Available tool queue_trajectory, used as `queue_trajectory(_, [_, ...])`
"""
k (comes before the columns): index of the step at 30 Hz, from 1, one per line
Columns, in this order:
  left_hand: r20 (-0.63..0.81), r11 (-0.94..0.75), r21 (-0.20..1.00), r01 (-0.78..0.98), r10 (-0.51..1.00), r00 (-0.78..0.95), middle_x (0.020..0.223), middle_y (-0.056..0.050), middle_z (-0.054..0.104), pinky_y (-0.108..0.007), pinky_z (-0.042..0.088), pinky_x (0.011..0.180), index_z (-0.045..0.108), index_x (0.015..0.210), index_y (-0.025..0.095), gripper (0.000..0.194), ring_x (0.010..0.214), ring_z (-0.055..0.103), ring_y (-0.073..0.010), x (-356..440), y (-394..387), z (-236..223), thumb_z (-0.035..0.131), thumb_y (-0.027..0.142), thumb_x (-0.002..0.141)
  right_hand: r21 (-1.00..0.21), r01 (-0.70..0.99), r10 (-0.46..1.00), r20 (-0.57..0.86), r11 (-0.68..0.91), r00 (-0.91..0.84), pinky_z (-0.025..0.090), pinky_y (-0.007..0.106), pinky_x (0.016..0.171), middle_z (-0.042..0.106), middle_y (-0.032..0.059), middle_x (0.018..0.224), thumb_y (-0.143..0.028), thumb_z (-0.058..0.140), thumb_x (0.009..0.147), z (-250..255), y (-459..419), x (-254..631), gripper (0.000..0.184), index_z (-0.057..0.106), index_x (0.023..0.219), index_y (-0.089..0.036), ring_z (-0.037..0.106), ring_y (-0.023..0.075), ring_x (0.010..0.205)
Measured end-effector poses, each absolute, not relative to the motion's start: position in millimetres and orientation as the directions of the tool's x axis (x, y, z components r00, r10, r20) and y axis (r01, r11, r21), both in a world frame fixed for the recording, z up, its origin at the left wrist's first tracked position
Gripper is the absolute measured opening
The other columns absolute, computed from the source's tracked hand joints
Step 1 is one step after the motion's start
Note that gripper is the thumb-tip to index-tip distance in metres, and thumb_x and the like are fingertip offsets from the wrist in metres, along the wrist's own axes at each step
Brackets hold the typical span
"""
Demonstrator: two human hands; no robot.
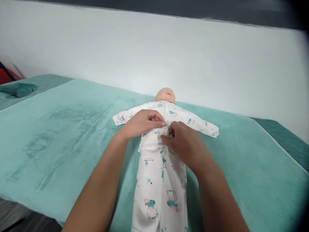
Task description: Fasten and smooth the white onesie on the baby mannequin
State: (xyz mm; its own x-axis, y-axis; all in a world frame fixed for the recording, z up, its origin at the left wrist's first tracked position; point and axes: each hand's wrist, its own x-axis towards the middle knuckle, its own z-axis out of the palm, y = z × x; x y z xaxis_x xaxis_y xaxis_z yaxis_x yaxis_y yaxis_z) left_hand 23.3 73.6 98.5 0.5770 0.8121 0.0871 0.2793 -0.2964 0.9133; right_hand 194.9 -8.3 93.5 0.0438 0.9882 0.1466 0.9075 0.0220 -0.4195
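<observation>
A baby doll lies on its back, its head (165,95) at the far end, wearing a white printed baby shirt (151,140) and matching pants (149,180). At the shirt's front opening, my left hand (147,121) pinches the fabric edge between thumb and fingers, near a small button. My right hand (184,140) is on the other side of the opening, its fingers curled at the shirt's edge and its thumb lying lower over the front. The fabric within the right fingers is mostly hidden. Both shirt sleeves stretch out sideways.
Beneath the doll spreads a light green plush cover (72,138), with darker green cloth (285,138) along the sides. A white wall (145,51) rises just behind the doll's head. Something red (7,75) shows at the far left. Dark floor (24,216) is visible beyond the near left edge.
</observation>
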Motion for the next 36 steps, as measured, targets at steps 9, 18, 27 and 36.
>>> queue_trajectory(9, [0.123, -0.335, 0.899, 0.283, 0.812, 0.571, 0.069, 0.000, 0.062, -0.025, 0.036, 0.055, 0.074, 0.081, 0.021, 0.016, 0.063, 0.052, -0.0114, 29, 73, 96, 0.068, 0.036, 0.080, -0.807, 0.583, 0.995, 0.061, 0.092, -0.073, 0.026, 0.027, 0.050, 0.042, -0.0040, 0.060, -0.039, 0.055, 0.092, 95, -3, 218, 0.033, 0.044, 0.066, -0.021, 0.035, 0.0113, 0.056])
queue_trajectory(18, [0.109, -0.245, 0.958, 0.152, 0.796, 0.596, 0.077, -0.002, 0.067, -0.026, 0.044, 0.063, 0.074, 0.082, 0.020, 0.017, 0.071, 0.058, -0.0127, 27, 74, 97, 0.070, 0.036, 0.080, -0.991, 0.122, 0.997, 0.055, 0.062, -0.054, 0.026, 0.023, 0.043, 0.044, -0.0058, 0.056, -0.045, 0.063, 0.090, 82, 7, 215, 0.032, 0.055, 0.072, -0.020, 0.037, 0.0079, 0.048])
queue_trajectory(27, [0.078, -0.214, 0.965, 0.151, 0.786, 0.613, 0.064, -0.001, 0.062, -0.025, 0.036, 0.052, 0.069, 0.086, 0.019, 0.016, 0.060, 0.057, -0.0126, 29, 69, 100, 0.066, 0.034, 0.082, -0.991, 0.134, 0.999, 0.011, 0.017, -0.048, 0.025, 0.022, 0.041, 0.044, -0.0068, 0.059, -0.043, 0.069, 0.085, 81, 8, 219, 0.023, 0.061, 0.082, -0.021, 0.034, 0.0069, 0.046])
queue_trajectory(36, [0.102, -0.175, 0.984, 0.037, 0.716, 0.690, 0.076, 0.000, 0.065, -0.025, 0.043, 0.059, 0.064, 0.086, 0.019, 0.010, 0.064, 0.059, -0.0105, 26, 76, 93, 0.066, 0.028, 0.084, -0.987, 0.158, 0.991, -0.014, 0.007, -0.133, 0.036, 0.021, 0.044, 0.055, -0.0043, 0.060, -0.043, 0.065, 0.089, 82, 9, 221, 0.024, 0.063, 0.081, -0.020, 0.051, 0.0086, 0.049])
